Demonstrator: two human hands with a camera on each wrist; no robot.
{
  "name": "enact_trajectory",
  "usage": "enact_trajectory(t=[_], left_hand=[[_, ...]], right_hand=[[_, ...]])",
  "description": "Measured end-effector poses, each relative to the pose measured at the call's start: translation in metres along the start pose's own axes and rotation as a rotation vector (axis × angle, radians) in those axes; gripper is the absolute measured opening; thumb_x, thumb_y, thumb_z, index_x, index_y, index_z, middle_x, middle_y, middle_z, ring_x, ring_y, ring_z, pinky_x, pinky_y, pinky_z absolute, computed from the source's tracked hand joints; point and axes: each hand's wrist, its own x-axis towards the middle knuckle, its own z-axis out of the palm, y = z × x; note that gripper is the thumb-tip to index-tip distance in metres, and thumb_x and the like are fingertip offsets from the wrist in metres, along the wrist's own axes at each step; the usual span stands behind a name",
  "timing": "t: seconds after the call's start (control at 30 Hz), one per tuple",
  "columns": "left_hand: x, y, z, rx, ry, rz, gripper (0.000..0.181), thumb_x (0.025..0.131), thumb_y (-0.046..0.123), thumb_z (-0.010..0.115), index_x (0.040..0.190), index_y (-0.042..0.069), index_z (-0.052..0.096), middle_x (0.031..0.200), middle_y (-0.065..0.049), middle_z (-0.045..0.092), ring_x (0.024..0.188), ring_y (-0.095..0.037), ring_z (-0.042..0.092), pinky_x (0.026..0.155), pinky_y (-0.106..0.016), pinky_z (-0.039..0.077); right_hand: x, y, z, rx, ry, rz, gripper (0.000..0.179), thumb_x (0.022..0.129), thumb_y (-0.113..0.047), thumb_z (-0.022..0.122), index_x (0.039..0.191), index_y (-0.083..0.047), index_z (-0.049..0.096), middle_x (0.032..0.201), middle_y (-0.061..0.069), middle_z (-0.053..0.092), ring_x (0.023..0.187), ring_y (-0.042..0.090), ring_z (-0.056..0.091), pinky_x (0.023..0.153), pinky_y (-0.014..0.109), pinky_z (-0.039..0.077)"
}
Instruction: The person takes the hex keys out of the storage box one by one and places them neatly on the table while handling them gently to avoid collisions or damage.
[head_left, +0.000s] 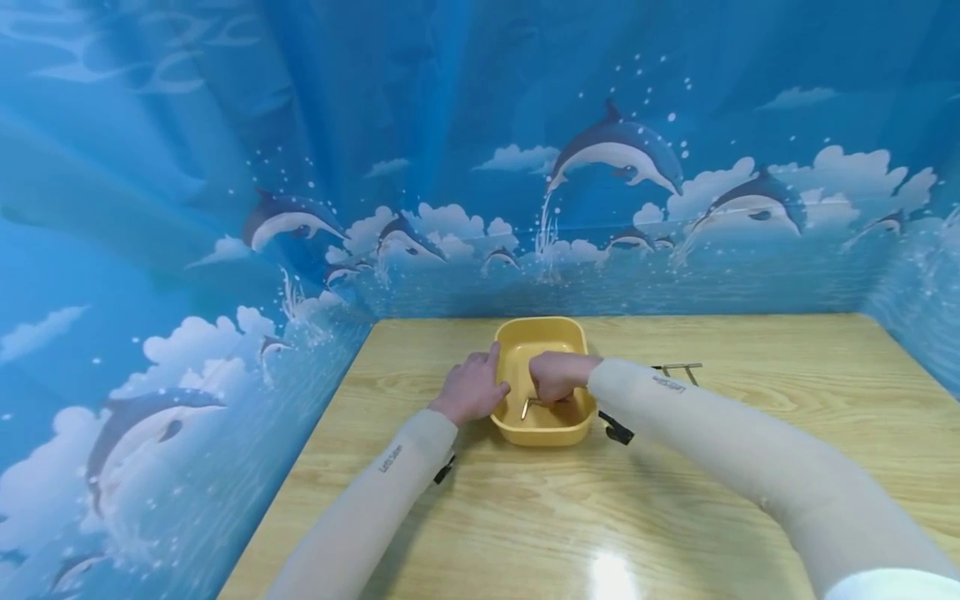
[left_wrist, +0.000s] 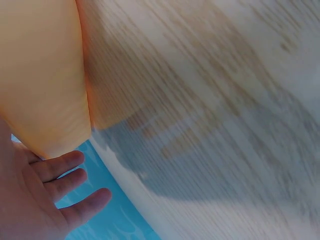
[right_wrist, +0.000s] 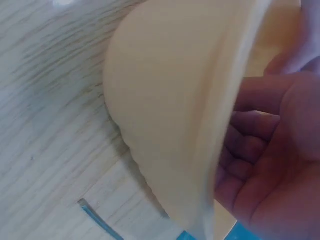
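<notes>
A yellow plastic basin (head_left: 543, 437) stands on the wooden table. My left hand (head_left: 468, 387) touches its left rim, the thumb lying over the edge; in the left wrist view, the fingers (left_wrist: 90, 206) spread loosely, fairly straight, by the outer wall. Down inside the basin, my right hand (head_left: 558, 377) has its fingers curled. An L-shaped metal rod (head_left: 526, 407), like a hex key, shows at its lower edge; I cannot tell whether the hand grips it. In the right wrist view, the basin's wall (right_wrist: 165, 85) hides the fingertips.
Right of the basin, partly behind my right forearm, thin metal rods (head_left: 681, 367) lie on the table (head_left: 480, 517). One rod (right_wrist: 99, 218) also shows in the right wrist view. Blue dolphin-printed sheeting (head_left: 450, 150) surrounds the table at the back and sides.
</notes>
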Motion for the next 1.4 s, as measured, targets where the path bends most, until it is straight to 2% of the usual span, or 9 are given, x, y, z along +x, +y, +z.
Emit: enact_trajectory(t=[0.1, 0.23, 0.33, 0.47, 0.77, 0.93, 1.13, 1.4], left_hand=[[0.0, -0.001, 0.0, -0.002, 0.003, -0.001, 0.08, 0.101, 0.043, 0.053, 0.163, 0.01, 0.014, 0.154, -0.014, 0.047, 0.143, -0.03, 0.042, 0.114, -0.053, 0.039], [0.0, -0.002, 0.001, -0.004, 0.004, -0.001, 0.08, 0.101, 0.043, 0.052, 0.163, 0.01, 0.014, 0.155, -0.014, 0.046, 0.144, -0.03, 0.042, 0.114, -0.052, 0.039], [0.0, -0.002, 0.001, -0.008, 0.005, -0.002, 0.08, 0.101, 0.043, 0.052, 0.163, 0.01, 0.014, 0.155, -0.014, 0.045, 0.144, -0.03, 0.041, 0.115, -0.053, 0.039], [0.0, -0.001, 0.001, -0.013, 0.006, 0.005, 0.08, 0.101, 0.042, 0.052, 0.163, 0.01, 0.014, 0.156, -0.015, 0.044, 0.145, -0.031, 0.04, 0.116, -0.054, 0.037], [0.0, -0.002, 0.0, -0.014, 0.008, 0.029, 0.078, 0.101, 0.04, 0.052, 0.162, 0.008, 0.016, 0.155, -0.015, 0.045, 0.144, -0.031, 0.041, 0.113, -0.054, 0.04], [0.0, -0.002, -0.001, -0.019, 0.001, 0.019, 0.078, 0.101, 0.04, 0.052, 0.162, 0.008, 0.015, 0.155, -0.016, 0.044, 0.144, -0.031, 0.04, 0.114, -0.054, 0.039], [0.0, -0.002, -0.001, -0.022, 0.0, 0.002, 0.079, 0.101, 0.041, 0.053, 0.162, 0.008, 0.016, 0.156, -0.016, 0.044, 0.144, -0.032, 0.041, 0.116, -0.054, 0.037], [0.0, -0.002, -0.001, -0.025, -0.003, 0.001, 0.079, 0.1, 0.041, 0.053, 0.162, 0.009, 0.016, 0.155, -0.016, 0.044, 0.144, -0.032, 0.041, 0.115, -0.054, 0.037]], right_hand=[[-0.001, 0.006, -0.004, 0.046, 0.036, -0.004, 0.028, 0.075, 0.004, 0.055, 0.054, -0.015, 0.059, 0.048, -0.007, 0.051, 0.045, 0.007, 0.045, 0.043, 0.02, 0.034], [-0.011, 0.013, -0.01, 0.154, 0.053, -0.014, 0.024, 0.075, 0.004, 0.058, 0.06, -0.014, 0.064, 0.052, -0.005, 0.054, 0.047, 0.006, 0.045, 0.046, 0.02, 0.036], [-0.023, 0.017, -0.016, 0.196, 0.044, -0.024, 0.016, 0.078, 0.004, 0.062, 0.076, -0.008, 0.072, 0.062, -0.001, 0.063, 0.052, 0.007, 0.05, 0.051, 0.02, 0.042], [-0.038, 0.023, -0.025, 0.249, 0.038, -0.033, 0.011, 0.084, 0.001, 0.064, 0.088, -0.004, 0.073, 0.069, 0.004, 0.067, 0.057, 0.009, 0.053, 0.057, 0.022, 0.047], [-0.066, 0.049, -0.041, 0.357, 0.053, 0.0, 0.007, 0.087, -0.002, 0.063, 0.087, -0.004, 0.07, 0.067, 0.002, 0.062, 0.057, 0.011, 0.052, 0.058, 0.026, 0.047], [-0.082, 0.072, -0.042, 0.409, 0.074, 0.031, 0.005, 0.088, -0.004, 0.063, 0.09, -0.002, 0.068, 0.07, 0.004, 0.061, 0.059, 0.014, 0.053, 0.06, 0.029, 0.049], [-0.108, 0.095, -0.039, 0.493, 0.107, 0.077, 0.012, 0.092, -0.007, 0.065, 0.099, 0.003, 0.065, 0.077, 0.008, 0.062, 0.064, 0.015, 0.054, 0.062, 0.031, 0.05], [-0.136, 0.128, -0.031, 0.582, 0.143, 0.155, 0.017, 0.094, -0.011, 0.065, 0.104, 0.003, 0.062, 0.079, 0.006, 0.059, 0.067, 0.016, 0.052, 0.063, 0.032, 0.049]])
